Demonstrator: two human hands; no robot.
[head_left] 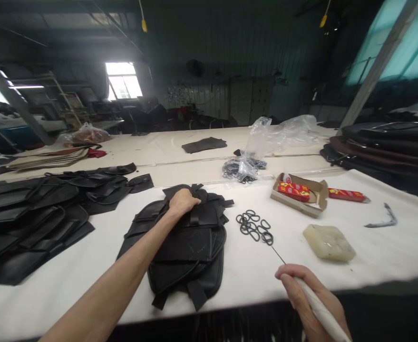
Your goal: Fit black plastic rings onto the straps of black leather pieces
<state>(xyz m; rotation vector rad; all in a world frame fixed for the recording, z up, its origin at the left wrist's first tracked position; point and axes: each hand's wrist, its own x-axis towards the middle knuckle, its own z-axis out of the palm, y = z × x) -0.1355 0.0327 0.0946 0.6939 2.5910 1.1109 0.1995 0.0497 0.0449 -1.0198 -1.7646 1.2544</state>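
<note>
My left hand (183, 203) reaches over a pile of black leather bag pieces (183, 244), its fingers closed on a piece near the top of the pile. Straps and flaps stick out around the pile's edges. In my right hand (312, 299) is an awl (317, 306) with a long whitish handle and a thin metal shaft, pinched near the front. Its shaft points up and left, the tip at the near edge of a loose cluster of black D-rings (254, 225). Exactly how the tip meets the rings cannot be made out.
More black leather pieces (34, 218) lie at the left. Beyond the rings are a bagged heap of rings (244, 168) and an open cardboard box (297, 195) with red packets. A yellowish block (329, 243) and thread snips (383, 219) sit at the right.
</note>
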